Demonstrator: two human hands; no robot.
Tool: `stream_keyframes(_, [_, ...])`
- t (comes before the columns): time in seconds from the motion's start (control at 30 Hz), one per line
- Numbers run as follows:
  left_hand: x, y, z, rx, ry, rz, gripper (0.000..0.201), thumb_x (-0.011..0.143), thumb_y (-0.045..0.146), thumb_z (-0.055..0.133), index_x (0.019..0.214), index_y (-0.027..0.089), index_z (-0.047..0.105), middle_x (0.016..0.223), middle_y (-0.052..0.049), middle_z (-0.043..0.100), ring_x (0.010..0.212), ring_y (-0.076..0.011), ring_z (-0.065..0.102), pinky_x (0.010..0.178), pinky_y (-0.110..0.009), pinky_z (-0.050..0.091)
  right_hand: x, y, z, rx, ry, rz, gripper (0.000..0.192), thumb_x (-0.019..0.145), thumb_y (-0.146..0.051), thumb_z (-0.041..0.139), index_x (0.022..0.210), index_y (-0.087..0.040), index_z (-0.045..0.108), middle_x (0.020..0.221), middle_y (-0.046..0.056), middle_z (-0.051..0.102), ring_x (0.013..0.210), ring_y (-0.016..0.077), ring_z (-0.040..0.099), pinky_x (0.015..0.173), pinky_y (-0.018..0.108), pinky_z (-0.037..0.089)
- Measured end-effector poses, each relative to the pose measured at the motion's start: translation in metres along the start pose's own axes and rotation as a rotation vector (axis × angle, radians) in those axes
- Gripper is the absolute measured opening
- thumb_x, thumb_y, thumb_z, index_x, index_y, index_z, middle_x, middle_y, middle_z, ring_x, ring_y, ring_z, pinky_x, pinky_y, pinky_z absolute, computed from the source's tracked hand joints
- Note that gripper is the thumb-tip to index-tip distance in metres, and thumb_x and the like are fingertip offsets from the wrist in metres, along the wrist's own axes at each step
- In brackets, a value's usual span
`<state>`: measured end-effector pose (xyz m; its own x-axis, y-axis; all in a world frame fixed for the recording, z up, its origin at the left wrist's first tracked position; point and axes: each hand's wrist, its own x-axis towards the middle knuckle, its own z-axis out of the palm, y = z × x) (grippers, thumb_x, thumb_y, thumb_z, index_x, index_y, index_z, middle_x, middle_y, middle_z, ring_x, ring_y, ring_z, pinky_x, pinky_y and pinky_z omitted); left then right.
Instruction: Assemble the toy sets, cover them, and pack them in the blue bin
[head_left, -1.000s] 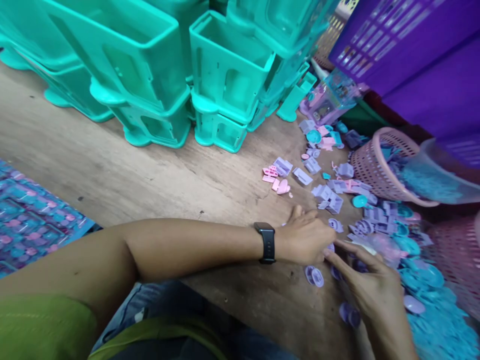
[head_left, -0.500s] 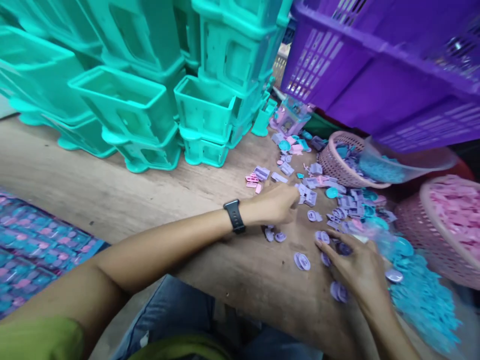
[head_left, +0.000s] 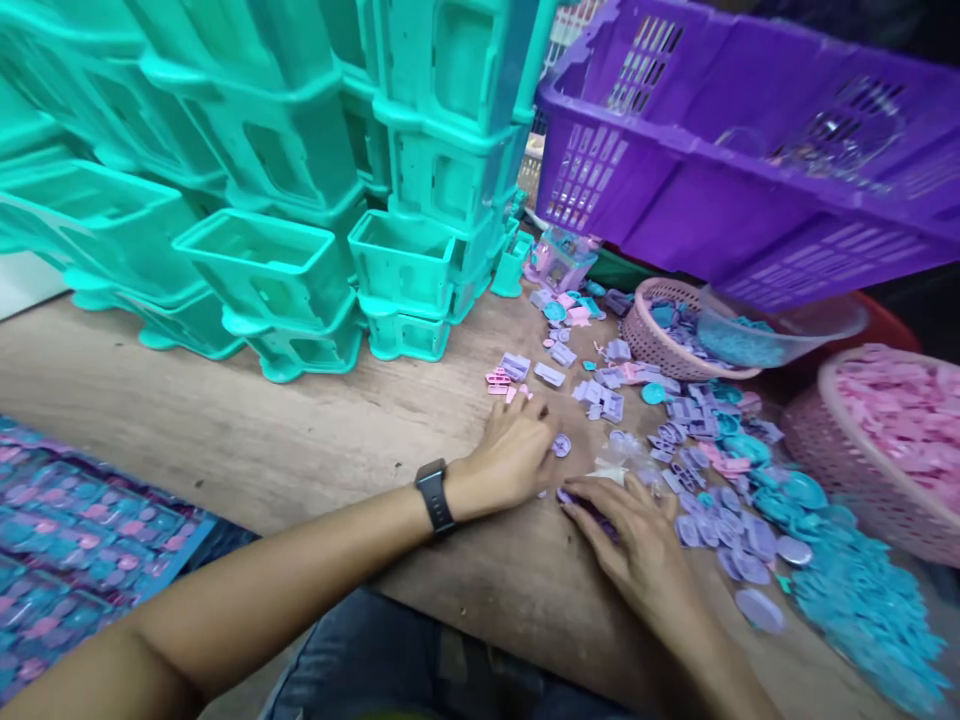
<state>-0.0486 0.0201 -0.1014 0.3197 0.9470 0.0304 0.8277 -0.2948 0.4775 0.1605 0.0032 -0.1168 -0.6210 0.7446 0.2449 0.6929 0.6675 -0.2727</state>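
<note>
My left hand (head_left: 517, 455), with a dark watch on its wrist, is over the table with its fingers curled down. What they hold, if anything, is hidden. Right beside its fingertips lies a small round purple piece (head_left: 560, 445). My right hand (head_left: 637, 525) bends over several purple plastic pieces (head_left: 592, 512), its thumb and fingers closed about them near the table top. Just beyond it is a crumpled clear plastic bag (head_left: 634, 458). To its right, flat oval purple pieces (head_left: 727, 530) lie in a loose pile.
Stacked turquoise plastic boxes (head_left: 262, 260) fill the back left. A purple crate (head_left: 675, 190) looms at back right above a pink basket (head_left: 652, 335) of small parts. Another basket (head_left: 810, 430) holds pink pieces. Turquoise parts (head_left: 862, 590) spread at right; packed toy sets (head_left: 82, 540) lie at left.
My left hand has drawn back from the purple parts towards me and leftward. My right hand has moved left with purple pieces under its fingers. The camera view has tilted up a little.
</note>
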Motion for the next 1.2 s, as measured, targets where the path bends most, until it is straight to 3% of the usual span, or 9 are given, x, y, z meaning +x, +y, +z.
stream_keyframes(0.1, [0.016,0.003,0.0,0.056,-0.063,0.068,0.019,0.093,0.02,0.057,0.108,0.015,0.069,0.131,-0.015,0.061,0.125,-0.0366,0.051,0.103,-0.058,0.043,-0.003,0.005,-0.009,0.108,-0.014,0.118,0.043,0.101,-0.061,0.049,0.091,-0.028,0.076,0.095,0.003,0.081,0.086,0.0263,0.073,0.076,0.041,0.043])
stream_keyframes(0.17, [0.021,0.004,0.004,0.053,-0.092,0.09,0.017,0.093,0.018,0.056,0.101,0.014,0.07,0.123,-0.015,0.066,0.123,-0.0365,0.053,0.104,-0.061,0.041,-0.003,0.008,-0.012,0.222,0.016,0.282,0.041,0.091,-0.065,0.061,0.091,-0.027,0.077,0.09,0.004,0.081,0.083,0.0268,0.075,0.077,0.041,0.049])
stream_keyframes(0.27, [0.02,0.008,0.015,0.005,-0.068,0.094,0.016,0.094,0.02,0.057,0.099,0.013,0.071,0.118,-0.015,0.069,0.12,-0.0351,0.054,0.107,-0.061,0.038,0.0,0.014,-0.011,0.401,0.13,0.576,0.045,0.079,-0.064,0.075,0.098,-0.024,0.078,0.094,0.007,0.081,0.088,0.0292,0.076,0.079,0.041,0.056])
stream_keyframes(0.37, [0.015,0.013,0.027,-0.037,-0.03,0.089,0.018,0.097,0.028,0.06,0.099,0.014,0.072,0.119,-0.014,0.068,0.122,-0.0351,0.054,0.109,-0.063,0.035,0.008,0.02,-0.006,0.468,0.184,0.717,0.049,0.073,-0.064,0.078,0.098,-0.022,0.08,0.096,0.009,0.081,0.089,0.0312,0.075,0.081,0.043,0.057])
stream_keyframes(0.7, [0.015,0.008,0.039,-0.084,0.022,0.108,0.022,0.096,0.032,0.065,0.101,0.013,0.073,0.118,-0.014,0.067,0.122,-0.0349,0.054,0.106,-0.062,0.037,0.02,0.02,0.0,0.383,0.1,0.644,0.042,0.069,-0.063,0.077,0.088,-0.026,0.082,0.094,0.006,0.079,0.093,0.0307,0.071,0.085,0.043,0.052])
stream_keyframes(0.93, [0.015,0.004,0.046,-0.094,0.056,0.172,0.021,0.096,0.032,0.064,0.101,0.013,0.072,0.119,-0.015,0.066,0.122,-0.0364,0.053,0.102,-0.061,0.037,0.018,0.028,-0.001,0.368,0.085,0.68,0.05,0.066,-0.066,0.078,0.091,-0.023,0.082,0.094,0.008,0.08,0.087,0.0314,0.072,0.08,0.044,0.053])
stream_keyframes(1.07, [0.015,0.003,0.048,-0.108,0.063,0.179,0.019,0.095,0.03,0.063,0.098,0.013,0.072,0.118,-0.015,0.067,0.121,-0.0369,0.053,0.101,-0.061,0.038,0.022,0.028,-0.005,0.222,0.075,0.53,0.047,0.073,-0.069,0.072,0.088,-0.025,0.083,0.09,0.009,0.08,0.084,0.0313,0.072,0.076,0.043,0.054])
stream_keyframes(1.2, [0.017,-0.002,0.028,-0.129,-0.038,0.16,0.014,0.091,0.026,0.064,0.099,0.015,0.068,0.12,-0.014,0.067,0.121,-0.036,0.054,0.102,-0.061,0.039,0.028,0.02,-0.003,0.123,0.062,0.393,0.049,0.082,-0.071,0.063,0.081,-0.026,0.082,0.086,0.009,0.08,0.082,0.0305,0.071,0.076,0.043,0.054])
